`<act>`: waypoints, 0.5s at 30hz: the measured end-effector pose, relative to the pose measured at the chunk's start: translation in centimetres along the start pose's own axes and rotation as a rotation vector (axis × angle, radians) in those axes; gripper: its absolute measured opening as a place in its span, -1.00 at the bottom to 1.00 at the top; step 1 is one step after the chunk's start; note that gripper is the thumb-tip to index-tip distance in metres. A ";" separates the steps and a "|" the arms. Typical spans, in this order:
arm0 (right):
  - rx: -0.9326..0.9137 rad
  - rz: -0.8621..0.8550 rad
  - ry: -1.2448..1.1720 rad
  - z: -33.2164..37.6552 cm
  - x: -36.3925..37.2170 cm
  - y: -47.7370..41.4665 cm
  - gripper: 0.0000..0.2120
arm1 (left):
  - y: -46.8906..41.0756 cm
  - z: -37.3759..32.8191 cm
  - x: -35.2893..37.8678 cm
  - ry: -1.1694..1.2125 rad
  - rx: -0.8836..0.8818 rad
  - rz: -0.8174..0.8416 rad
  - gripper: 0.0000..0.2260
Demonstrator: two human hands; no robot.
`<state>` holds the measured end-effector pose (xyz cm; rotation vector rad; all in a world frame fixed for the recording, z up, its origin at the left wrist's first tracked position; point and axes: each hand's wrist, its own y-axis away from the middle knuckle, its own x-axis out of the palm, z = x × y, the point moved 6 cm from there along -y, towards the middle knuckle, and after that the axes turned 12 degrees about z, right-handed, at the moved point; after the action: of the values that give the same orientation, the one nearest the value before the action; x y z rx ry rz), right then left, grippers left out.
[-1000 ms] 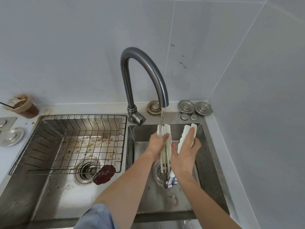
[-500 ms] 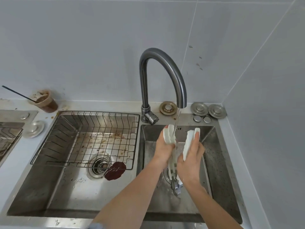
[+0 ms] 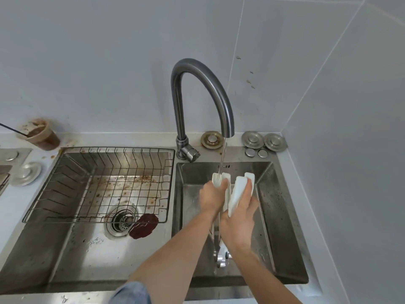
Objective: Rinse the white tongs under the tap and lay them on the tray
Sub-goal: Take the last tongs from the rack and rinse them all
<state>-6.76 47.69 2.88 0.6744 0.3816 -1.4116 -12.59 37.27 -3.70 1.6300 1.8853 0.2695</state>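
Both hands hold the white tongs (image 3: pixel 232 194) over the right basin (image 3: pixel 282 218) of a double steel sink, directly below the spout of the curved tap (image 3: pixel 203 84). A thin stream of water (image 3: pixel 223 159) falls from the spout onto the tip of the left tong arm. The left hand (image 3: pixel 211 197) has its fingers closed around the left arm just below its white tip. The right hand (image 3: pixel 240 218) has its fingers closed around the right arm, with one fingertip pressed against the outer edge of its white tip. The two white tips point away from the person and stand slightly apart; the metal hinge end (image 3: pixel 221 258) points toward the near edge of the basin, between the wrists.

The left basin holds a wire rack (image 3: pixel 98 185) along its far side, and a dark red item (image 3: pixel 143 226) lies beside the drain (image 3: pixel 121 220). A brown-stained cup (image 3: pixel 40 134) stands at the far left of the worktop (image 3: pixel 131 140). Round metal caps (image 3: pixel 264 140) sit on the sink ledge at the far right corner.
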 end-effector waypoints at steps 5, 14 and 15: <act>0.063 0.187 -0.069 -0.4 0.3 -2.4 -0.12 | 0.6 1.8 -0.9 0.186 0.039 0.173 -0.62; 0.310 0.233 -0.542 -3.8 -0.6 -3.6 -0.18 | 0.1 -1.4 0.1 0.178 0.046 0.299 -0.75; 0.360 0.225 -0.670 -4.4 -0.7 -3.6 -0.25 | -0.1 -1.7 0.3 0.111 0.038 0.310 -0.79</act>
<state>-9.78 50.91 -0.75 0.4715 -0.4705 -1.4094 -13.64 37.90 -2.55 1.9695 1.7197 0.4637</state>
